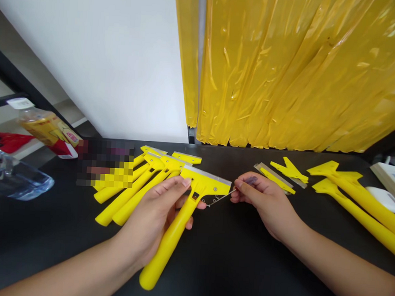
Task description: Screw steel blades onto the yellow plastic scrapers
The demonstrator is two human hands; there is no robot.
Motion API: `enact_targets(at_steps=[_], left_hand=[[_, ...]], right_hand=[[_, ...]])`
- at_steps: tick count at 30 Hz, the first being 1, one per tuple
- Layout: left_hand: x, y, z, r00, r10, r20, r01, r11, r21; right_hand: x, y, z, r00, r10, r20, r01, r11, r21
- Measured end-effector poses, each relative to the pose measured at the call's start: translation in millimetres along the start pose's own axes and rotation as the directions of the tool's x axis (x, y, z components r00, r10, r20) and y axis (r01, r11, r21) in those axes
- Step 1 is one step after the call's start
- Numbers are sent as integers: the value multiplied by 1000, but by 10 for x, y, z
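My left hand (157, 212) is shut around a yellow plastic scraper (176, 235), with its wide head and metal-edged blade pointing away from me. My right hand (264, 204) pinches a thin metal wire (218, 198) between thumb and forefinger. The wire runs to the scraper's head, near a small hole. Several similar yellow scrapers (132, 193) lie overlapping to the left of my hands. Just beyond my right hand lie loose yellow scraper heads and metal-edged blade pieces (280, 175). Several more long-handled yellow scrapers (356, 200) lie at the right.
A black table (227, 269) lies beneath everything. A clear plastic bottle (14, 173), a yellow-labelled bottle (42, 126) and a red package (10, 140) stand at the left. A pixelated patch (104, 163) hides part of the table. Yellow plastic sheeting (287, 73) hangs behind.
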State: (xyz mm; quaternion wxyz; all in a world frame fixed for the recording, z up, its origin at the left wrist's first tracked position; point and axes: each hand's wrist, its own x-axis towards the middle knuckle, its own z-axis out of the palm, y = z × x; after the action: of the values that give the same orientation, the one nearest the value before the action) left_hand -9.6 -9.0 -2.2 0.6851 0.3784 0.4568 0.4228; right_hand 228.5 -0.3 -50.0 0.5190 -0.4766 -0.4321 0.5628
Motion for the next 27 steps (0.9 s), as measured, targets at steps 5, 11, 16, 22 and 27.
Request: enact_targets(at_steps=[5,11,16,22,27], left_hand=[[-9,3,12,1000,5,-1,-5,1000,2],[28,1,-6,1000,4,-28,-3,1000,28],[44,-42,-48,999,-50,-18,51,996,71],[-25,-129,-18,976,-192,105,180,977,113],[-68,-129,31,950,-261,171,245,963,113]], right_hand=[[-9,9,-6,1000,-9,9,9,1000,19],[-42,-26,-17,999,-46,14,45,998,50],[-171,-179,-36,992,-122,42,121,992,34],[-359,-320,-45,951,-304,53,306,951,-46],[-377,-314,-21,947,-319,33,321,944,-76]])
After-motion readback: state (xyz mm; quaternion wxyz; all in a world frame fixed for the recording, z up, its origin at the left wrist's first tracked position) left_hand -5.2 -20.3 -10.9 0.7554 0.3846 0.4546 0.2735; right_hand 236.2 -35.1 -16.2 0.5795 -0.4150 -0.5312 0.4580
